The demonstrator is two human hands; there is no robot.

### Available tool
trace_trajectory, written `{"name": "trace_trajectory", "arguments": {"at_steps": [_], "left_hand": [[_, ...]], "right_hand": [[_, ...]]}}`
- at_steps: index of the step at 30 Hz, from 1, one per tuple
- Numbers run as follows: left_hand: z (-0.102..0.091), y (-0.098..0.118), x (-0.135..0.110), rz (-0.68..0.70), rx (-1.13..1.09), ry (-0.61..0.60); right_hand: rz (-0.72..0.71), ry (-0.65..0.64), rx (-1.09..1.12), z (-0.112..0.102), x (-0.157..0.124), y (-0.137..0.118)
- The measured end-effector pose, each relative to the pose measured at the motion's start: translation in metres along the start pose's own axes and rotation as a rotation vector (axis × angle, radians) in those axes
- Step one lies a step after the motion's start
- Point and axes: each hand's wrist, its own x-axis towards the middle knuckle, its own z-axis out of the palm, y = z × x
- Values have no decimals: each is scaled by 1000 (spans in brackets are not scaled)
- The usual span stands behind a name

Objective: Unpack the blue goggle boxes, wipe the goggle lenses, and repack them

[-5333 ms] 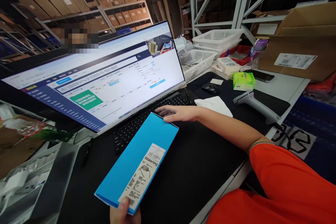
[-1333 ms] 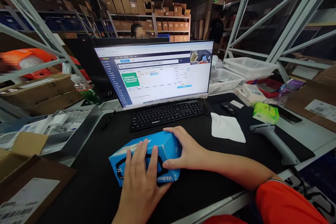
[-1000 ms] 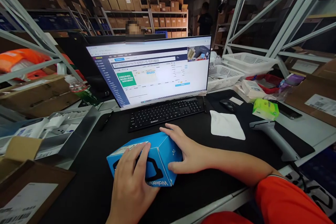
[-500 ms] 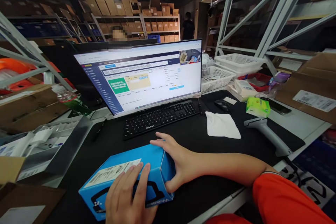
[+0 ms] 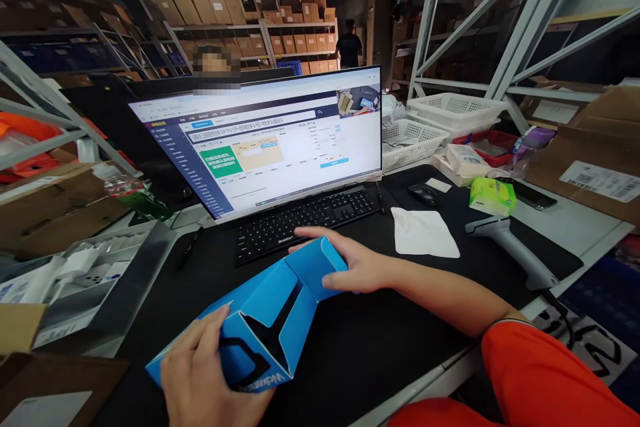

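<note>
A blue cardboard box (image 5: 235, 340) lies on the black desk mat in front of me, its right end toward my right side. That end's flap (image 5: 317, 267) is swung out, and two smaller side flaps partly cover the dark opening. My left hand (image 5: 205, 367) is wrapped over the near side of the box and grips it. With thumb in front and fingers behind, my right hand (image 5: 350, 263) pinches the raised end flap. What lies inside the box is hidden.
Behind the box stand a keyboard (image 5: 300, 223) and a lit monitor (image 5: 280, 140). To the right lie a white cloth (image 5: 425, 233), a mouse (image 5: 423, 195), a barcode scanner (image 5: 515, 250) and a green packet (image 5: 493, 197). An open grey tray (image 5: 145, 273) sits left. A person (image 5: 349, 45) stands far back.
The box's end flap has been pulled open by my right hand, which now holds it up. My left hand has slid left along the box.
</note>
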Motion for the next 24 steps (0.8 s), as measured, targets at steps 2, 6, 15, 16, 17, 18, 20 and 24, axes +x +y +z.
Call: {"name": "trace_trajectory", "arguments": {"at_steps": [2, 6, 15, 16, 17, 18, 20, 24], "left_hand": [[-5, 3, 1, -53, -33, -2], [-7, 7, -1, -52, -76, -8], [-11, 13, -1, -116, -115, 19], [-13, 12, 0, -168, -125, 17], [-15, 11, 1, -215, -136, 12], [-17, 10, 2, -242, -145, 8], [-17, 9, 2, -221, -153, 9], [-6, 18, -1, 8, -103, 37]], "right_hand": [[3, 174, -235, -11, 4, 8], [-120, 246, -871, -5, 4, 25], [-269, -142, -429, 36, 1, 17], [-262, -225, -368, 32, 2, 12], [-263, -297, -324, 27, 3, 9], [-272, -346, -291, 23, 4, 6], [-263, -368, -245, 20, 4, 4], [-27, -238, -187, 32, -2, 3]]}}
